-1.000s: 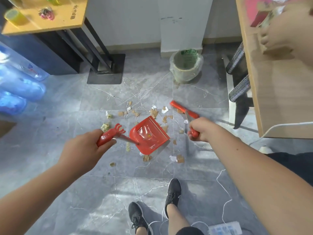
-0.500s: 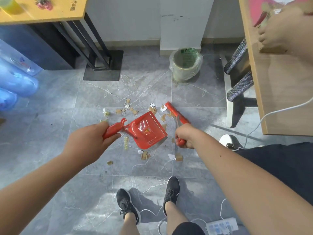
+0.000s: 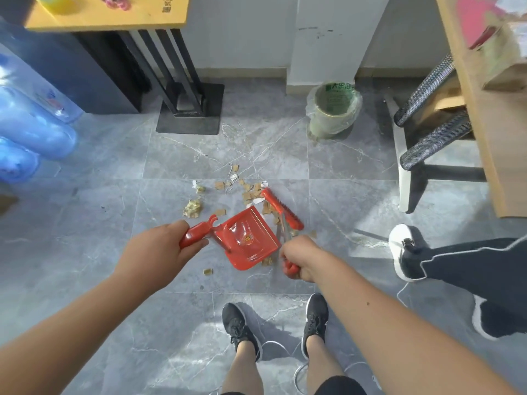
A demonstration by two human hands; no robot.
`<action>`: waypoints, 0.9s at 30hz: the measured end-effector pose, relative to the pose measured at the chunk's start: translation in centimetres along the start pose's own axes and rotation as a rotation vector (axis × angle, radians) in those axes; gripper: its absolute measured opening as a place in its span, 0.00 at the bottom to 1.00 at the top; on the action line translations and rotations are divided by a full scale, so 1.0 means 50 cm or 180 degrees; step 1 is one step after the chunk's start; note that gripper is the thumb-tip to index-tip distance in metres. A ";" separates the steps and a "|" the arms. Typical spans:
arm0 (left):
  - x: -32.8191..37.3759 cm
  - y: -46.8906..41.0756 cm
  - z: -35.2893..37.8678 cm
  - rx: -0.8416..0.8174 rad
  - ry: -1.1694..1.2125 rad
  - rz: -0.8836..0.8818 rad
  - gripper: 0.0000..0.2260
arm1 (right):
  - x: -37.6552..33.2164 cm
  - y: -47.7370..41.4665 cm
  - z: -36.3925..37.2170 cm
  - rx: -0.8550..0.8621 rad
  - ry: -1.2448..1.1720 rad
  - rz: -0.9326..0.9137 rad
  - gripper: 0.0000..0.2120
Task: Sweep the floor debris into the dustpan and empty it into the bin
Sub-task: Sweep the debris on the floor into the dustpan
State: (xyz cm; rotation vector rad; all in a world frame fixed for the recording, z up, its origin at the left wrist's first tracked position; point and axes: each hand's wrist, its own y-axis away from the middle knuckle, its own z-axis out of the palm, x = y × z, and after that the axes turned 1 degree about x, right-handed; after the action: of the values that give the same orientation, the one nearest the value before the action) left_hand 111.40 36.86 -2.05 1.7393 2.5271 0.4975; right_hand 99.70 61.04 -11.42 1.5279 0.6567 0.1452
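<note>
A red dustpan (image 3: 247,243) lies flat on the grey tile floor, its handle gripped by my left hand (image 3: 159,249). My right hand (image 3: 299,256) grips the handle of a red hand brush (image 3: 281,208), whose head angles up and left along the dustpan's right side. Brown and white paper scraps (image 3: 248,192) lie scattered beyond the pan, with a crumpled yellowish wad (image 3: 194,208) at the left and a few bits by the pan's near edge. A green bin (image 3: 333,109) lined with a clear bag stands against the wall further back.
My two black shoes (image 3: 273,323) stand just below the pan. Another person's leg and white-soled shoe (image 3: 405,252) reach in from the right. A chair (image 3: 427,129) and wooden desk (image 3: 484,132) fill the right side. Blue water bottles (image 3: 31,124) and a yellow table's black base (image 3: 189,115) are at the left.
The brush head has swept left and toward the dustpan, pushing scraps closer to it. My right hand has drawn nearer to the pan. Another person's foot has come into view at the right.
</note>
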 end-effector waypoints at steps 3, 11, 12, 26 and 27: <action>-0.066 0.023 -0.012 -0.0033 0.0043 -0.0077 0.21 | -0.012 0.018 0.062 -0.0050 0.0056 0.0013 0.11; -0.190 0.054 -0.016 -0.0072 -0.0039 -0.0199 0.22 | -0.053 0.054 0.161 0.0213 0.0330 -0.0366 0.08; -0.199 0.055 -0.020 -0.0089 -0.0018 -0.0260 0.22 | -0.059 0.054 0.170 0.0266 0.0381 -0.0423 0.08; -0.313 0.025 0.007 0.0405 -0.0115 -0.0212 0.40 | -0.270 -0.167 0.247 0.0814 0.0707 -0.0905 0.14; -0.320 0.021 0.015 0.0439 -0.0095 -0.0226 0.40 | -0.280 -0.184 0.257 0.0826 0.0764 -0.0910 0.14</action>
State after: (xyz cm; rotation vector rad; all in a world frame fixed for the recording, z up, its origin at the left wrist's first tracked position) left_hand 118.47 22.72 -4.91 1.6772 2.6492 0.2979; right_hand 91.49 42.43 -17.05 1.6590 1.1126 0.0258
